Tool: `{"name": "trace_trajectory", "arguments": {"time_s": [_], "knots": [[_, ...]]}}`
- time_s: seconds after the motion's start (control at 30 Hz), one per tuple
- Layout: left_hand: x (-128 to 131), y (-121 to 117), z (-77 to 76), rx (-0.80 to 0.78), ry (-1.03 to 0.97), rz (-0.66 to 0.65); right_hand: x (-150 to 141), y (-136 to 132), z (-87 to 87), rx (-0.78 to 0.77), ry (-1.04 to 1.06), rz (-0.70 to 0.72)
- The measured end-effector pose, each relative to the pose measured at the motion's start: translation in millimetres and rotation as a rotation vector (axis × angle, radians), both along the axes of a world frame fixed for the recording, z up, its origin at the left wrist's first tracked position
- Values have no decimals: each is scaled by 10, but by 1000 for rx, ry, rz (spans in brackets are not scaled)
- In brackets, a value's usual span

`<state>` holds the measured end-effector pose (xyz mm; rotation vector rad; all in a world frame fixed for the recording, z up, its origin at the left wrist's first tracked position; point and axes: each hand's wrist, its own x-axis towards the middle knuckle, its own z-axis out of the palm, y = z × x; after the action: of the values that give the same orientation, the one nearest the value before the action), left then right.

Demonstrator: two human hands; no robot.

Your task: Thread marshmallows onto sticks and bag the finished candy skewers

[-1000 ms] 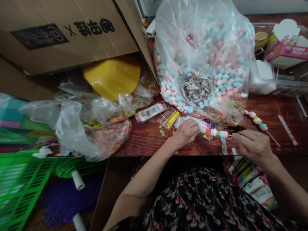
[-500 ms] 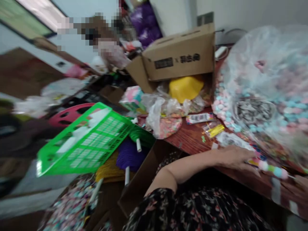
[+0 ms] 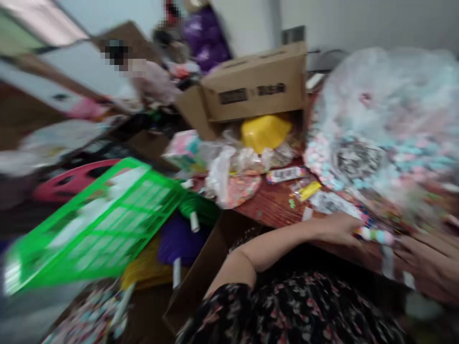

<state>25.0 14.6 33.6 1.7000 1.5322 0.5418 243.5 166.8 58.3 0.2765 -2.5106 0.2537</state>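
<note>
A short string of small pom-poms point(image 3: 376, 236) in white, green, blue and pink stretches between my hands near the table's front edge. My left hand point(image 3: 340, 228) is closed round its left end, with a bit of yellow and red showing at the fingers. At the pink right end, my right hand point(image 3: 412, 248) has its fingers pinched together on the string; motion blurs them. Just beyond my left hand lies a clear packet with a printed label point(image 3: 333, 203). A small packet of yellow pieces point(image 3: 309, 191) rests to its left.
A large clear bag of pastel pom-poms point(image 3: 419, 157) fills the table's right side. Behind stand a cardboard box point(image 3: 254, 91) and a yellow bowl point(image 3: 266, 134). To the left, a green basket point(image 3: 107, 224) sits over yarn skeins point(image 3: 182, 239). Another person point(image 3: 152, 81) is further back.
My view has swung right, so things sit further left. My right hand has come further into view and closer to my left, whose fingers have curled in on the string.
</note>
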Motion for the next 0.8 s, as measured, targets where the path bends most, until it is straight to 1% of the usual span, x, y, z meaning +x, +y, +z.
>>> {"name": "trace_trajectory", "arguments": {"time_s": [0.03, 0.07, 0.13, 0.23, 0.3, 0.43, 0.53, 0.63, 0.7, 0.8], "knots": [[2, -9, 4, 32, -49, 34, -28, -32, 64, 65, -37, -21], [-8, -3, -6, 51, -79, 75, -66, -59, 119, 94, -78, -63], [-53, 66, -56, 35, -73, 131, -163, -71, 175, 129, -154, -113], [-75, 201, -114, 53, -22, 142, -271, -54, 157, 156, -212, -171], [-37, 236, -96, 76, -13, 123, -288, -82, 139, 168, -225, -189], [58, 270, -40, 72, -21, 105, -283, -139, 123, 177, -208, -172], [122, 343, -58, 73, -52, 120, -332, -129, 90, 165, -204, -175], [164, 396, -77, 61, -78, 118, -407, -93, 29, 162, -237, -129], [140, 379, -63, 51, -90, 110, -433, -52, -7, 151, -287, -87], [2, 277, -24, 31, -45, 143, -419, 25, -12, 119, -302, -72]]}}
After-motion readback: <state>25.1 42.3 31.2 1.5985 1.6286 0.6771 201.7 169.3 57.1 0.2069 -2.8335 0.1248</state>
